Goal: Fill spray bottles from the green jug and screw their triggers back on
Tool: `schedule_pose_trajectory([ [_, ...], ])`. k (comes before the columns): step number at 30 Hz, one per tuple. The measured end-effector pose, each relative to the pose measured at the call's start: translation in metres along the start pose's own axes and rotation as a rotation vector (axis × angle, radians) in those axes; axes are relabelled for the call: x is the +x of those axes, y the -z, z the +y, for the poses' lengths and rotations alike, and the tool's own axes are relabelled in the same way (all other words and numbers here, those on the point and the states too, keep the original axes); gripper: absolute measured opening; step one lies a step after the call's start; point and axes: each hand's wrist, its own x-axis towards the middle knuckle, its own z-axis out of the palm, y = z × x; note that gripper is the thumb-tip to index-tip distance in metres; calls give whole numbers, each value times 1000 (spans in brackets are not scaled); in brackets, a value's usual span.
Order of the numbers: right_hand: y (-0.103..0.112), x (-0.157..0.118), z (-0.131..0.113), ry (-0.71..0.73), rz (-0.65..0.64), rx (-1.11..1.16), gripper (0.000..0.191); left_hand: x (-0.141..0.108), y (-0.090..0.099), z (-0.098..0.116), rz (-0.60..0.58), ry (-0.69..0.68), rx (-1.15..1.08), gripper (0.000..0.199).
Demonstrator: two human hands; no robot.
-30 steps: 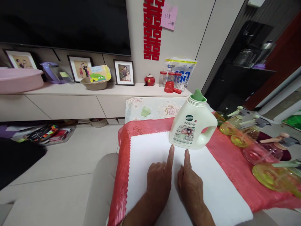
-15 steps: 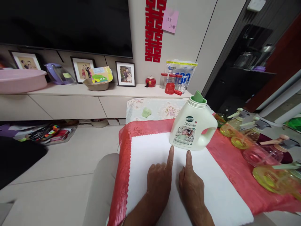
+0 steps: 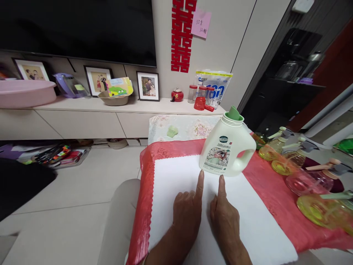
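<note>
A pale laundry detergent bottle (image 3: 217, 158) stands upright on a white sheet (image 3: 168, 187) with a scalloped edge. No cap covers its green pouring spout (image 3: 234, 114). My left hand (image 3: 188, 209) rests over the sheet, index finger stretched toward the bottle's lower left corner, other fingers curled. Beside it, my right hand (image 3: 225, 217) points the same way, its index fingertip just short of the bottle's base. Neither hand holds anything. I cannot tell whether the left fingertip touches the bottle.
Red plastic film (image 3: 147, 184) lies under the sheet. Several pump bottles (image 3: 317, 180) line the right side. A pale green lump (image 3: 172, 131) sits on the floral cloth (image 3: 193, 129) behind. Along the wall, a cabinet (image 3: 91, 108) carries framed photos, red-lidded jars and a pink basin (image 3: 24, 92).
The view has shifted very slightly. Both hands and the bottle otherwise keep the same positions.
</note>
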Motion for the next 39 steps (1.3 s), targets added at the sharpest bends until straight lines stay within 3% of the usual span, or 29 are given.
schedule_pose_trajectory([
  [27, -1, -3, 3, -10, -63, 62, 66, 1, 4, 2, -146, 27, -48, 91],
  [39, -4, -3, 3, -35, -79, 124, 69, 0, 4, 1, -145, 5, -41, 92],
])
